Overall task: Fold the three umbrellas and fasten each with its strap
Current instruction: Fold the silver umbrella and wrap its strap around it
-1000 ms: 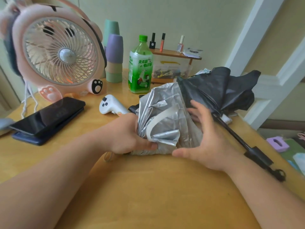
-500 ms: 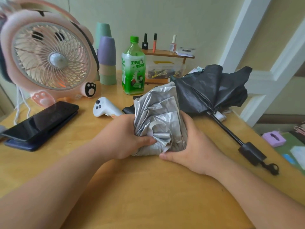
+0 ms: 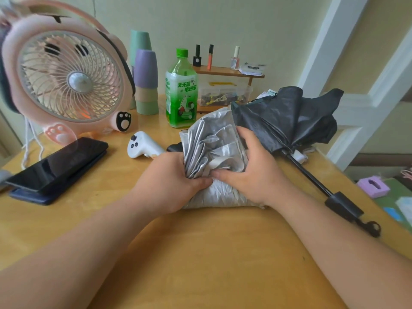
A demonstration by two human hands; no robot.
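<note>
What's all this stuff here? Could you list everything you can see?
silver umbrella: 1, silver, table centre, bunched between both hands
strap: 1, pale grey, lying across the silver umbrella
black umbrella: 1, black, right, canopy loose, shaft extended
fan: 1, pink, far left
phone: 1, black, left
controller: 1, white, left of the silver umbrella
bottle: 1, green, behind the silver umbrella
cups: 2 stacks, purple-topped and green-topped, right of the fan
shelf: 1, wooden, at the wall
polish bottles: 3, black, orange, pink, on the shelf
box: 1, clear, under the shelf
table: 1, light wood
left hand: 1, grips the silver umbrella's left side
right hand: 1, grips its right side
</note>
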